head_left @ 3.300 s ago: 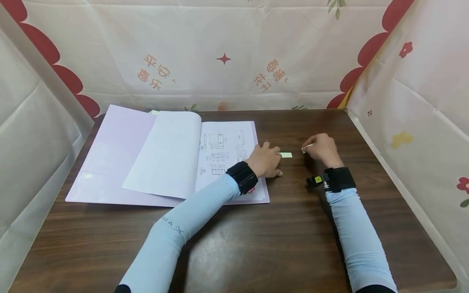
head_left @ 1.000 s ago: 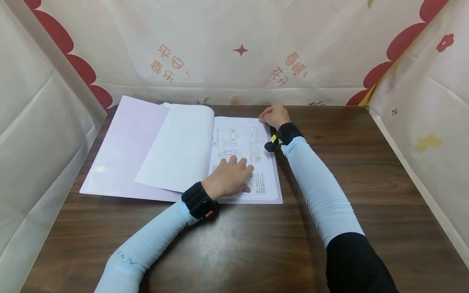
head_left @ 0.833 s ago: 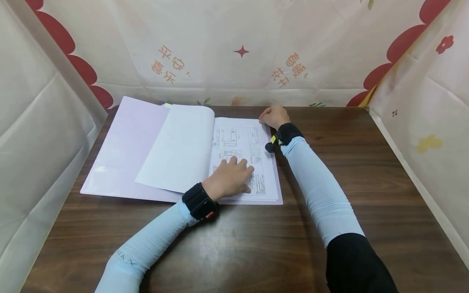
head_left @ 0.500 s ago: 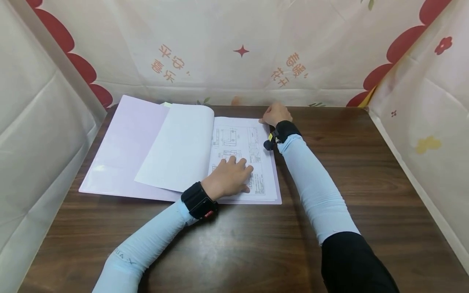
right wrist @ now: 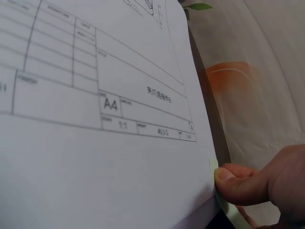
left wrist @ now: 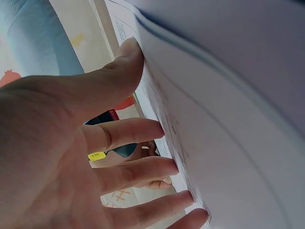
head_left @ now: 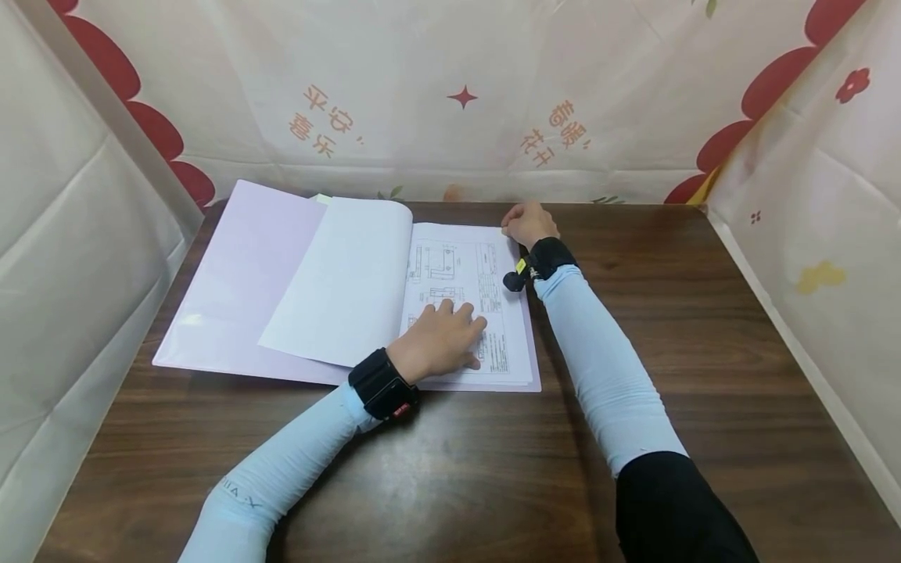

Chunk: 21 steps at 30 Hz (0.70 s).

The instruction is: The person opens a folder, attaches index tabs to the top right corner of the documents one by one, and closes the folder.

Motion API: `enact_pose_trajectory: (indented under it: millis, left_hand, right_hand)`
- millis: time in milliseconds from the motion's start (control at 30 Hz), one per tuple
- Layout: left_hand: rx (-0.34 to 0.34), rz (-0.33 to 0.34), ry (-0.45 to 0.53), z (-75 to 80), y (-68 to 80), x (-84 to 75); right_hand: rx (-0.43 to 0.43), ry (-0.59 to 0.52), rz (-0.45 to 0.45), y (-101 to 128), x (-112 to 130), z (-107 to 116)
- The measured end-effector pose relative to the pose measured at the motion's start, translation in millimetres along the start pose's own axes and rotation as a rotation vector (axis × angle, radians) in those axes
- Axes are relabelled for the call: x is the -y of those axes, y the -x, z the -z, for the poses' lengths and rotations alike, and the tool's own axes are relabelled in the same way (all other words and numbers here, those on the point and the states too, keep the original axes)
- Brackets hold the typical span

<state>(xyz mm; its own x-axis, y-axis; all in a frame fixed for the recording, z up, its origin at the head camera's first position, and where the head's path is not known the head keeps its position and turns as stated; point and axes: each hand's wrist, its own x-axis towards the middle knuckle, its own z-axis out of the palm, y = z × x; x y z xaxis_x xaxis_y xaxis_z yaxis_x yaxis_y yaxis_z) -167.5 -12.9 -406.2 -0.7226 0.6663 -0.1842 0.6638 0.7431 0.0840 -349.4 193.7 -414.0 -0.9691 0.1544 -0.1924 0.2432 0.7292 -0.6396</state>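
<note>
Pressing hand: the left hand point(head_left: 439, 342) lay flat on the drawing sheet point(head_left: 464, 297), fingers spread and nearly straight, gripping nothing; the left wrist view showed its fingertips point(left wrist: 155, 129) and thumb bearing against the paper.
Pinching hand: the right hand point(head_left: 529, 223) sat at the far right corner of that sheet, fingers curled; in the right wrist view its thumb point(right wrist: 238, 183) pressed a small pale sticky tab point(right wrist: 213, 164) onto the page edge, the grip narrow and closed on the tab.
Tab position: at the right edge of the sheet near its far corner, just past the title block marked A4, partly hidden under the thumb.
Drawing sheet: white, printed with technical line drawings and a table, topmost on the right half of the open folder point(head_left: 232, 274).
Folder: lilac, spread open on the table point(head_left: 704, 328), towards its far left part.
Turned page: a blank white page point(head_left: 345, 281) lay turned to the left, its far edge curving up at the spine.
Sleeves: both forearms wore light blue sleeves with black wrist bands point(head_left: 383, 385).
Surroundings: cream cloth with red scallops, flowers and orange characters enclosed the dark wood table on three sides.
</note>
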Motion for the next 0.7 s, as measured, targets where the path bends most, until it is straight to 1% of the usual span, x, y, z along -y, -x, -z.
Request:
enact_pose_trajectory:
  millis: [100, 167, 267, 367, 400, 467, 533, 633, 700]
  left_hand:
    - [-0.007, -0.001, 0.006, 0.7, 0.0, 0.4]
    - [-0.009, -0.002, 0.01, 0.9, 0.5, 0.6]
    - [-0.013, -0.008, 0.019, 1.1, 0.8, -0.2]
    - [-0.016, -0.008, 0.027, 1.2, 0.8, -1.2]
    - [-0.018, -0.008, 0.028, 0.7, 0.5, -1.2]
    - [-0.02, -0.005, 0.026, 0.5, 0.4, -1.1]
    - [-0.017, -0.003, 0.023, 0.8, 0.8, -0.4]
    - [0.0, -0.006, 0.017, 3.2, 1.9, 1.5]
    - [0.011, -0.01, 0.02, 5.7, 2.9, 3.4]
  right_hand:
    - [-0.011, 0.008, -0.005, -0.4, 0.2, -0.9]
    - [-0.009, -0.006, -0.008, -1.5, -0.9, -0.8]
    - [-0.002, 0.001, 0.01, -3.3, -5.4, 3.0]
    - [-0.017, 0.1, 0.051, 4.1, -9.0, 13.3]
    - [-0.023, 0.136, 0.08, 8.8, -10.4, 17.6]
    - [-0.03, 0.201, 0.169, 23.6, -13.4, 25.7]
    - [-0.002, 0.237, 0.284, 46.8, -16.0, 31.4]
    - [0.114, 0.281, 0.45, 89.3, -22.6, 32.0]
    - [0.218, 0.328, 0.511, 119.0, -25.1, 30.1]
